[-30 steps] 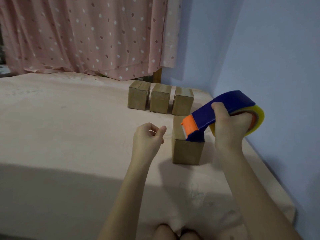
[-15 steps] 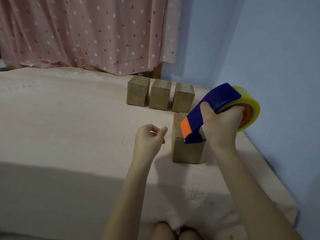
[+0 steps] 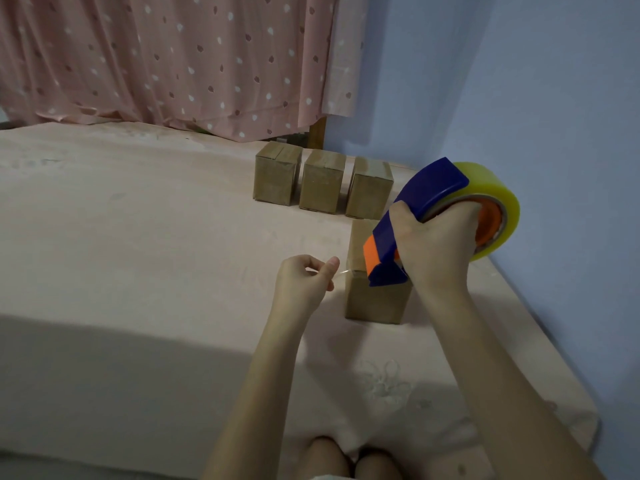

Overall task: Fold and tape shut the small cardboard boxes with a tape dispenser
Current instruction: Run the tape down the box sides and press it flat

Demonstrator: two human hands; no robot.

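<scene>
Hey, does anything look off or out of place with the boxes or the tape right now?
Nothing stands out. Three boxes stand upright in a row; the near box is upright under the tape dispenser the right hand grips. The left hand pinches something thin, hard to make out.

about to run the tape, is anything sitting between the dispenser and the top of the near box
Nothing visible does. The tape dispenser, gripped by the right hand, sits right over the near box, and the left hand is off to its side.
</scene>
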